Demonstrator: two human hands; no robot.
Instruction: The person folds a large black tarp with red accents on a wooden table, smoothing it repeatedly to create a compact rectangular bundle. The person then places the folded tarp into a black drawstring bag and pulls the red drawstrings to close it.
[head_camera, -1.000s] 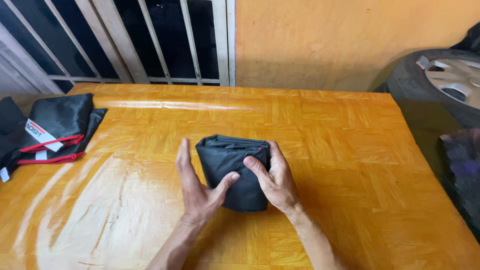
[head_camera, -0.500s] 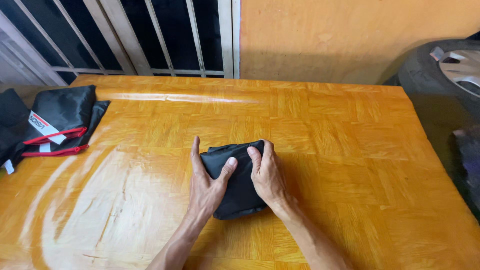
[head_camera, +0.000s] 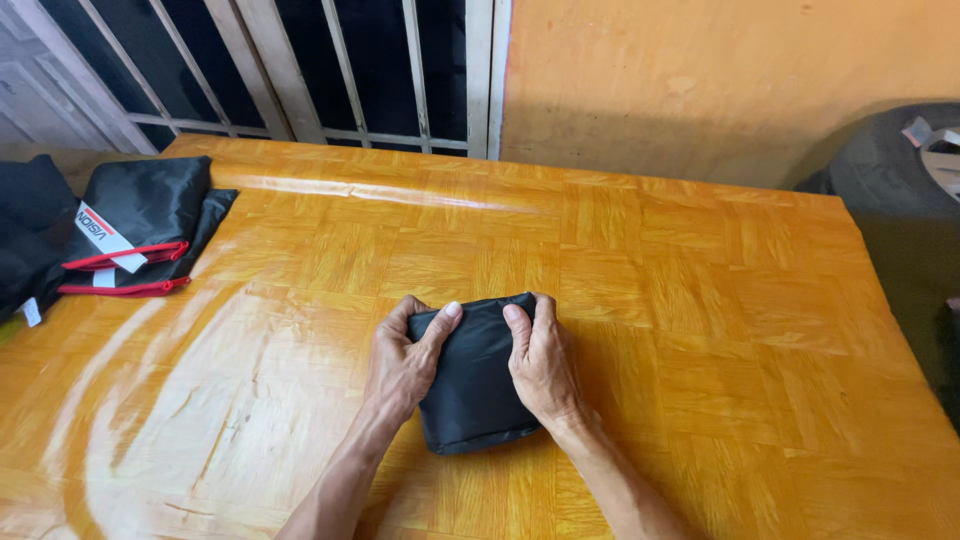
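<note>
My left hand (head_camera: 400, 362) and right hand (head_camera: 543, 365) clamp the black bundle (head_camera: 476, 385) from both sides, fingers curled over its far edge, thumbs on top. It lies mid-table (head_camera: 700, 300). More black fabric (head_camera: 140, 225) sits far left.

Your glossy orange wood-pattern table (head_camera: 700, 300) carries a folded black fabric bundle (head_camera: 475, 385) at lower centre and black red-trimmed folded covers (head_camera: 150, 215) at upper left.

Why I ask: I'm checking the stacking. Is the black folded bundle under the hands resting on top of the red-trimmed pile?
No, the black folded bundle lies on the bare wooden table, well apart from the red-trimmed pile at the far left.
</note>
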